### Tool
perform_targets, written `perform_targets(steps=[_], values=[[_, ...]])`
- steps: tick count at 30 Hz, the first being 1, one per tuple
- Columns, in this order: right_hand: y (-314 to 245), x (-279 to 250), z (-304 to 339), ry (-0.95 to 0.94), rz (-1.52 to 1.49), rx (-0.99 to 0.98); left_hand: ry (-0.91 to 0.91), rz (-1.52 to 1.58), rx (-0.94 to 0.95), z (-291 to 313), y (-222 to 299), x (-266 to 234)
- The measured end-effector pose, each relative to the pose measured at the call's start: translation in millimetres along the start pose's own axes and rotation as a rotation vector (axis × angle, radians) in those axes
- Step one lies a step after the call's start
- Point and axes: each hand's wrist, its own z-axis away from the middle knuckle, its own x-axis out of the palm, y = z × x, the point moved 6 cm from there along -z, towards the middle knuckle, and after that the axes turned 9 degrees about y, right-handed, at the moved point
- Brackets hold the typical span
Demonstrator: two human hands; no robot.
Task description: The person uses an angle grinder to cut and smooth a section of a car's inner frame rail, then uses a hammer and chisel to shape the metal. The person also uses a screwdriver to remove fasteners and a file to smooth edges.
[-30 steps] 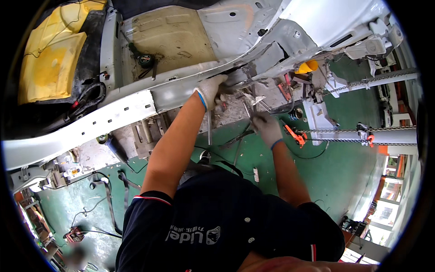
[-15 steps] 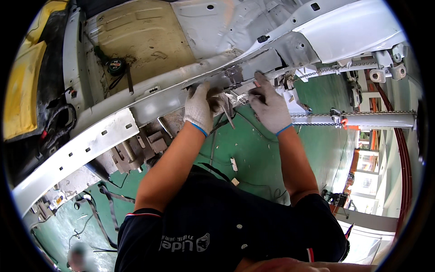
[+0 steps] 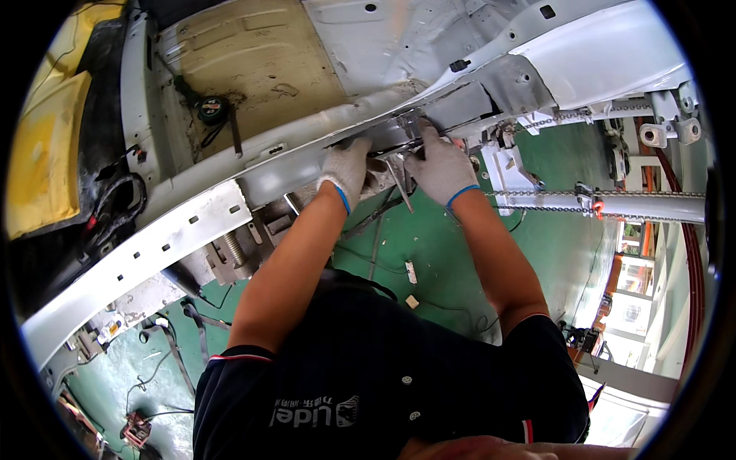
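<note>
Both my hands wear whitish knit gloves with blue cuffs and work along the lower edge of a grey metal sill panel on a vehicle body. My left hand grips this edge, its fingertips partly hidden against the metal. Close by on the right, my right hand has one finger up on the panel's face, beside a dark, shiny patch. Its other fingers curl at the lower edge, partly out of sight. Between the hands, a thin metal strip hangs below the sill.
A tape measure lies on the vehicle floor. Clamping hardware and a perforated white rail are at the left. A chain runs along a grey beam at the right. Cables and straps lie on the green floor.
My right hand has moved left along the sill, nearer my left hand, and its finger now rests on the panel by the dark patch. The view has shifted slightly.
</note>
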Motion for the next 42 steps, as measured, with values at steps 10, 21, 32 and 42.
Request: perform_targets(steps=[10, 21, 32, 42], values=[[-38, -6, -16, -0.095, 0.085, -0.173, 0.119, 0.172, 0.133, 18, -21, 14], [-14, -3, -22, -0.136, 0.213, -0.158, 0.172, -0.397, 0.380, 16, -37, 11], [14, 54, 55, -0.022, -0.417, -0.241, 0.593, -0.567, 0.835, 93, 115, -187], [46, 238, 204, -0.474, -0.553, 0.218, 0.821, -1.122, 0.296, -126, 196, -330]])
